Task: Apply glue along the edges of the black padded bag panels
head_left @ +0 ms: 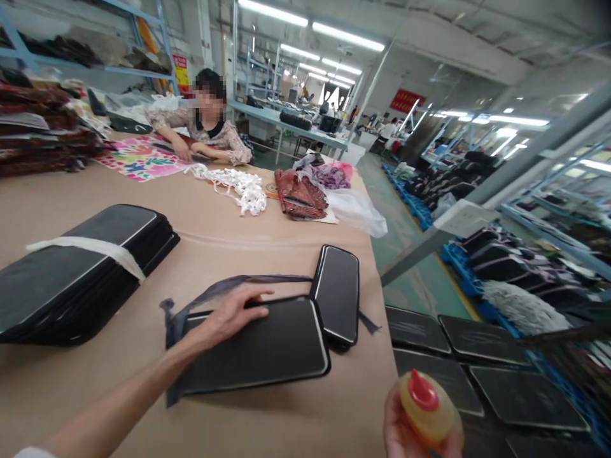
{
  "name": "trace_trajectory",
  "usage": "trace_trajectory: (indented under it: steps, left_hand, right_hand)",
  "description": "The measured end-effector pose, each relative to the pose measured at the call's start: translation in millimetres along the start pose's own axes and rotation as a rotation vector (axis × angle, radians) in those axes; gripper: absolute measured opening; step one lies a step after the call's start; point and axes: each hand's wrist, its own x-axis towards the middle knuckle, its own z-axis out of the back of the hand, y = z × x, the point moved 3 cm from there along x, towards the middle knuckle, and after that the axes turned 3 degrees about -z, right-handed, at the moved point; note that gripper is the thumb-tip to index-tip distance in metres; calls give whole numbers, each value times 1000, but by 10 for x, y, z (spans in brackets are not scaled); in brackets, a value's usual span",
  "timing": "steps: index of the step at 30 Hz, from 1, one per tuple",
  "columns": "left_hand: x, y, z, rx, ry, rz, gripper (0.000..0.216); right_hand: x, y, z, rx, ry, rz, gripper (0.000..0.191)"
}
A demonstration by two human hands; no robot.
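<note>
My left hand (pixel 233 313) is at the far edge of a flat black panel (pixel 267 350) with rounded corners and a pale line along its border. The thumb rests on its top face and the fingers reach over the edge; their undersides are hidden. A shadow shows below the panel's near edge. Dark fabric strips (pixel 229 286) run behind it and at its left end. At the bottom right, my right hand (pixel 398 426) is wrapped around a yellowish squeeze bottle (pixel 436 413) with a red pointed cap. Beside the panel lies a smaller black stack (pixel 338 292).
A pile of black panels (pixel 81 267) tied with a white band lies on the table (pixel 214 251) at left. White strips (pixel 243 187) and reddish-brown folded pieces (pixel 300 194) lie farther back. A co-worker (pixel 210 127) leans on the far side. More panels (pixel 520 394) lie below at right.
</note>
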Motion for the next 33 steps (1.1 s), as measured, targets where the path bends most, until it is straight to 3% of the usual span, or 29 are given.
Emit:
trace_trajectory:
  steps: [3, 5, 6, 8, 11, 13, 16, 17, 20, 23, 28, 33]
  left_hand:
    - [23, -526, 412, -293, -207, -1, 40]
    - [43, -856, 669, -406, -387, -80, 43]
    - [58, -1005, 759, -421, -434, -123, 43]
    - [100, -1262, 811, -395, -400, -185, 44]
    - [112, -1499, 474, -283, -54, -130, 49]
    - [-18, -1549, -25, -178, 320, -43, 44]
    - [-469, -1499, -921, -122, 990, 22, 33]
    - [-628, -1458, -1169, -160, 1125, 74, 33]
    - [-942, -1375, -1655, -216, 1173, 123, 36]
    - [-1055, -1420, -1828, -109, 1144, 29, 37]
    - [-831, -1719, -1802, -18, 976, -110, 35]
    - [-431, -2224, -1673, 331, 916, -442, 23]
  right_hand:
    - [-139, 230, 31, 56, -67, 15, 38]
    - [-292, 367, 49, 79, -63, 51, 38]
    - [-376, 434, 62, 90, -56, 70, 39]
    - [-538, 574, 108, 110, -66, 105, 39]
    - [-730, 810, 235, 146, -146, 171, 35]
    - [-810, 977, 328, 153, -132, 214, 35]
    - [-879, 1219, 474, 132, -34, 304, 35]
    - [-893, 1291, 525, 114, -6, 333, 35]
    - [-908, 1469, 684, 47, 32, 385, 37]
    - [-879, 1600, 831, 17, 49, 403, 43]
    - [-711, 1799, 955, -36, 67, 431, 48]
    - [-428, 2093, 732, -395, 183, 548, 48]
